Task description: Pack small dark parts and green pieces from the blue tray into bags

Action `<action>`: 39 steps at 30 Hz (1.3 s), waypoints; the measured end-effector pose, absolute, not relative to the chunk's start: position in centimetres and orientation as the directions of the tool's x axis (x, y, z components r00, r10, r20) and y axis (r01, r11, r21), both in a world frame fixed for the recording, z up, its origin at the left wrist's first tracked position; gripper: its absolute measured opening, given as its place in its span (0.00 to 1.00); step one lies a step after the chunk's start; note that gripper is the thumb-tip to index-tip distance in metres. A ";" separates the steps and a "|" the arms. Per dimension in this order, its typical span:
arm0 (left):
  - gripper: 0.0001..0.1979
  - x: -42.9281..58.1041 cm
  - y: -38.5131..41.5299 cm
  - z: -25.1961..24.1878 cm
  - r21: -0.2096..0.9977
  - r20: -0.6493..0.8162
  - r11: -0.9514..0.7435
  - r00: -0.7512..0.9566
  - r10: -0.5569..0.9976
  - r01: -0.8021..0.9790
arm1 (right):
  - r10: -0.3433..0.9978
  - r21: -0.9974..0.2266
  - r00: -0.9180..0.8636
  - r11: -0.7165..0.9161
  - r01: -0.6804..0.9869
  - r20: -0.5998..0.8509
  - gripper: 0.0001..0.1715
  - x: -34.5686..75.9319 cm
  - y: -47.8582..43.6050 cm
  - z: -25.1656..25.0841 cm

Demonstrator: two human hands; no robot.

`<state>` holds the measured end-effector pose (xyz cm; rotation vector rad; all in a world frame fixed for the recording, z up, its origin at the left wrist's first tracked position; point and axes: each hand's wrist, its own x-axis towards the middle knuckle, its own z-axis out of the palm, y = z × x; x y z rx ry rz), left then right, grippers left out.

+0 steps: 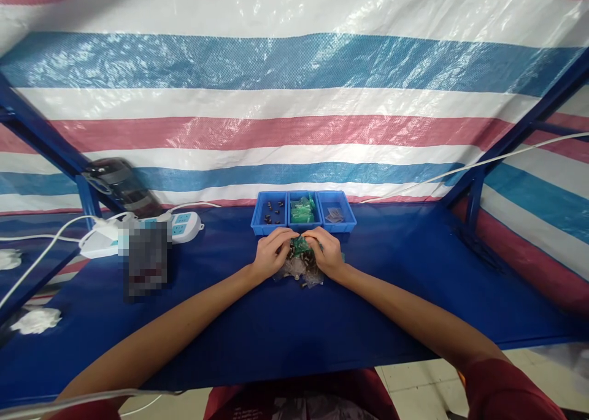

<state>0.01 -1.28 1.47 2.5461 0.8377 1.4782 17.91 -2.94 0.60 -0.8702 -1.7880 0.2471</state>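
My left hand [272,255] and my right hand [328,254] meet at the middle of the blue table, fingers bent and pinching. Between their fingertips is a small green circuit board [301,244], gripped from both sides. Directly beneath lies a heap of small dark and metallic parts [301,268] on clear plastic film, partly covered by the hands. Just beyond the fingers stands a row of three blue bins: the left bin [267,229] holds a few dark little parts, the middle bin [302,227] holds green pieces in clear wrapping, and the right bin [341,227] holds small flat greyish pieces.
To the left, a white power strip [188,229] with plugged cables lies beside a blurred-out dark object [147,260]. A dark cylindrical container [123,184] leans behind them. White crumpled material [37,320] sits far left. Blue metal bars [501,138] and striped sheeting [294,61] enclose the table.
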 end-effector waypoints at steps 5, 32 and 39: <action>0.12 0.0 -1.3 1.5 0.333 0.781 -0.852 0.387 0.489 0.405 | 0.651 -0.549 -0.140 0.720 0.426 0.746 0.15 17.9 -2.9 0.7; 0.13 -0.1 -1.2 1.3 0.330 0.782 -0.855 0.393 0.485 0.400 | 0.677 -0.598 -0.127 0.710 0.371 0.725 0.10 17.6 -2.9 0.1; 0.12 0.0 -1.4 1.5 0.325 0.781 -0.846 0.385 0.492 0.422 | 0.629 -0.545 -0.141 0.747 0.380 0.764 0.09 17.8 -2.9 0.6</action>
